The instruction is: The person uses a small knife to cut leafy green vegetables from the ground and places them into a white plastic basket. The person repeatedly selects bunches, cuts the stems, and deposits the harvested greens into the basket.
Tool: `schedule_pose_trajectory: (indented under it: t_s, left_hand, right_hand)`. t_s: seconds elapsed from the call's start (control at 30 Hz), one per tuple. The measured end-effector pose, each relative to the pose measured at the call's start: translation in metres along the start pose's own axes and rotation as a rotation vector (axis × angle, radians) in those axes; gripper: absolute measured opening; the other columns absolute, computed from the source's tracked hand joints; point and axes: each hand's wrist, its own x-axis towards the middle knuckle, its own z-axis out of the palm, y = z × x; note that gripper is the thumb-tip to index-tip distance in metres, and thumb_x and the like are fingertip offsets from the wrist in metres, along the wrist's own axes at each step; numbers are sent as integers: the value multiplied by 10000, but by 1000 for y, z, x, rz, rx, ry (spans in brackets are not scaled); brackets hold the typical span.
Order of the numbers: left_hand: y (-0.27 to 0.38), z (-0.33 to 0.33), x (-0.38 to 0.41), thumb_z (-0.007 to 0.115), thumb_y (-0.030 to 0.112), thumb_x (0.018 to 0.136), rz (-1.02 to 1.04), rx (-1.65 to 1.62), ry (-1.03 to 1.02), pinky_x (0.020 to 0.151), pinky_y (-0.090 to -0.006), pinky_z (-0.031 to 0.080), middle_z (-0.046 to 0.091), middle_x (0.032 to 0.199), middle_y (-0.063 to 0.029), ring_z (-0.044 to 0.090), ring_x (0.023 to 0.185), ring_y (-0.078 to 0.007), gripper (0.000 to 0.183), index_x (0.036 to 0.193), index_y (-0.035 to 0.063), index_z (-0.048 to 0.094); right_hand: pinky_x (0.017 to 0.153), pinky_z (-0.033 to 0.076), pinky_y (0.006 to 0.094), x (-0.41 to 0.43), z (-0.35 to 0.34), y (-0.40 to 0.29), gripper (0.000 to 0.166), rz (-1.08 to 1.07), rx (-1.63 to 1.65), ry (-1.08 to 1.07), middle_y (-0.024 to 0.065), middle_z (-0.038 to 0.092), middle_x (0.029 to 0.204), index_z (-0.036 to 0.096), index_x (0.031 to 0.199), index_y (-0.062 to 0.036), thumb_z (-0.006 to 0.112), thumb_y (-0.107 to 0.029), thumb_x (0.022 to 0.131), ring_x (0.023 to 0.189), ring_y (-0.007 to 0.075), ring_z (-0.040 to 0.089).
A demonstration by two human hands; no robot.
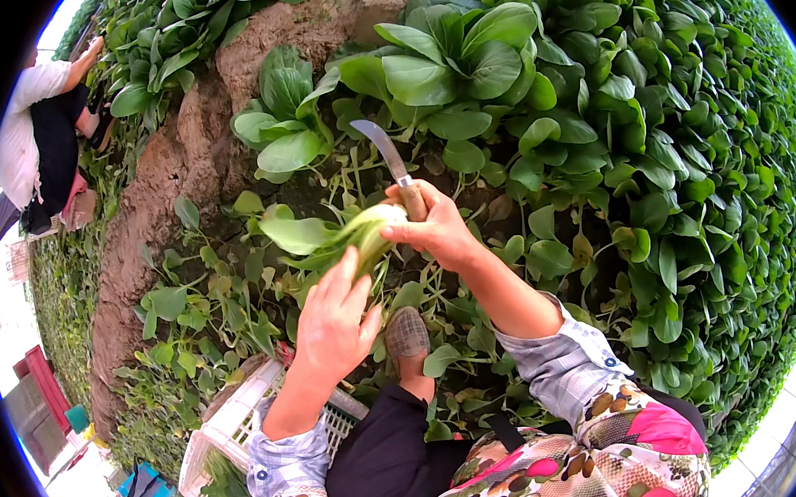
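In my right hand (431,229) is a curved harvesting knife; its wooden handle (413,202) lies in the grip and its hooked steel blade (385,145) points up and away. The same hand's thumb presses on the pale base of a cut bok choy (372,226), whose leaves trail to the left. My left hand (334,322) is at those leaves, back upward, fingers apart, with its fingertips against or just over them. Below both hands, low leafy plants and stems cover the soil around my shoe (407,332).
A white plastic crate (223,427) holding some greens stands at my left. Large bok choy plants (454,57) grow ahead and densely along the right. A bare earth ridge (157,175) runs along the left; beyond it another person (50,127) crouches by the plants.
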Motion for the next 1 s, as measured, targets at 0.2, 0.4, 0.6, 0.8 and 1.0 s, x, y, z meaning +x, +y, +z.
schedule_pose_trajectory:
  t_s: [0.2,0.4,0.6,0.8,1.0]
  left_hand:
    - [-5,-3,47,801,197,613,-57,-137,59,1026,-401,339,459,1354,-193,484,1196,-322,889,1366,2,370]
    - [-47,12,83,732,55,618,-242,-254,-269,832,-341,499,583,1153,-144,634,934,-271,611,1192,37,524]
    - [-97,27,159,587,43,747,-83,720,-216,711,-359,543,227,1494,-212,663,832,-265,163,893,4,646]
    - [-154,68,150,586,91,767,-173,1038,-4,1017,-406,388,174,1525,-175,482,1211,-338,351,1104,25,656]
    - [-114,75,127,591,155,790,-348,1046,-122,1051,-500,308,268,1475,-140,471,1224,-317,428,1204,48,586]
  right_hand:
    - [674,481,227,-21,8,3,572,-64,70,-114,32,610,981,536,1103,-46,858,-141,639,816,90,569]
    - [448,323,185,2,-13,8,302,54,-23,91,36,595,831,553,1100,-48,546,-300,935,543,43,454]
    - [405,318,233,48,-13,19,352,175,-201,170,22,522,767,540,1174,7,509,-262,949,534,75,447]
    - [432,350,260,85,-1,31,328,175,-226,194,31,513,753,546,1144,12,496,-245,946,535,95,441]
    - [441,360,281,113,-1,40,282,186,-227,232,44,518,741,558,1045,21,490,-228,930,538,121,453]
